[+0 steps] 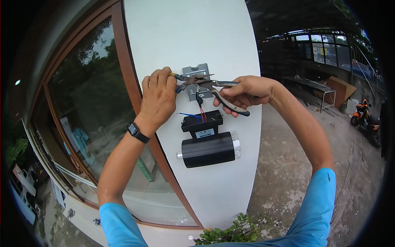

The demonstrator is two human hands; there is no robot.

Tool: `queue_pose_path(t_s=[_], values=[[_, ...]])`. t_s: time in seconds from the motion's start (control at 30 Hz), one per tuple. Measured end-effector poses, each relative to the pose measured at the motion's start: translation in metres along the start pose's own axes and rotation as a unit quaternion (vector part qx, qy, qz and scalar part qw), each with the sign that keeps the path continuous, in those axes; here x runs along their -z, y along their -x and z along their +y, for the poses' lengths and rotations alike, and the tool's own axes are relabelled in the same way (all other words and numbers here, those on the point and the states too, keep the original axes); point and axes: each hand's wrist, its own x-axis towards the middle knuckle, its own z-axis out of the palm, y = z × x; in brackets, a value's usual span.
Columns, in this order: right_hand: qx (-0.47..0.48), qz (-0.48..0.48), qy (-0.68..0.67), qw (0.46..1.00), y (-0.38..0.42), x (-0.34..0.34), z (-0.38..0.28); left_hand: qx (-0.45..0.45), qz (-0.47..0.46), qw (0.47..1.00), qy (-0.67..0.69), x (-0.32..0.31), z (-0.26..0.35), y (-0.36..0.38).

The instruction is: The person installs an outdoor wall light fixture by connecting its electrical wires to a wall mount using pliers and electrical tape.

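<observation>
My left hand (pixel 158 94) is closed around the blue-and-yellow handles of one pair of pliers (pixel 178 76), its fingers partly hidden. My right hand (pixel 252 92) grips a second, pointed pair of pliers (pixel 230 103) with grey-and-blue handles spread apart. The jaws of both pairs meet or overlap before a grey metal mounting plate (pixel 201 68) on the white wall; what lies between them I cannot make out. Below hangs a black cylindrical wall lamp (pixel 207 150) with clear ends. Red wires (pixel 203 112) and a black taped joint (pixel 199 99) rise from its base, and a blue wire (pixel 186 114) sticks out left.
A brown-framed glass door (pixel 127 82) borders the white wall (pixel 185 33) on the left. Leafy plants (pixel 234 230) grow at the wall's foot. To the right, a metal table (pixel 308 84) and an orange motorbike (pixel 364 117) stand on the concrete ground (pixel 279 164).
</observation>
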Motion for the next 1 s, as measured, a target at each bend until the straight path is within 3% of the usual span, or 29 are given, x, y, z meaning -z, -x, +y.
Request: queue_pose_path(t_s=[0.2, 0.3, 0.63, 0.73, 0.83, 0.87, 0.93, 0.97, 1.0], values=[[-0.004, 0.016, -0.035, 0.999, 0.005, -0.01, -0.003, -0.025, -0.031, 0.998, -0.038, 0.003, -0.004, -0.004], [0.018, -0.051, -0.062, 0.997, -0.001, 0.005, 0.002, -0.027, -0.038, 0.999, -0.014, 0.005, -0.004, -0.005], [-0.009, 0.096, 0.098, 0.991, 0.007, -0.017, -0.01, 0.001, -0.117, 0.99, 0.084, 0.026, 0.003, -0.004], [-0.016, 0.12, 0.116, 0.986, 0.008, -0.023, -0.012, 0.011, -0.198, 0.972, 0.124, 0.043, -0.004, -0.012], [-0.024, 0.135, 0.14, 0.981, 0.01, -0.027, -0.015, 0.044, -0.291, 0.936, 0.194, 0.053, -0.016, -0.028], [-0.024, 0.139, 0.137, 0.98, 0.01, -0.027, -0.016, 0.127, -0.346, 0.883, 0.291, 0.057, -0.02, -0.035], [-0.029, 0.148, 0.138, 0.979, 0.011, -0.029, -0.016, 0.283, -0.433, 0.721, 0.461, 0.065, -0.024, -0.046], [-0.033, 0.153, 0.144, 0.977, 0.01, -0.03, -0.017, 0.297, -0.371, 0.691, 0.545, 0.072, -0.025, -0.044], [-0.036, 0.158, 0.148, 0.976, 0.009, -0.031, -0.018, 0.27, -0.356, 0.756, 0.479, 0.078, -0.028, -0.048]])
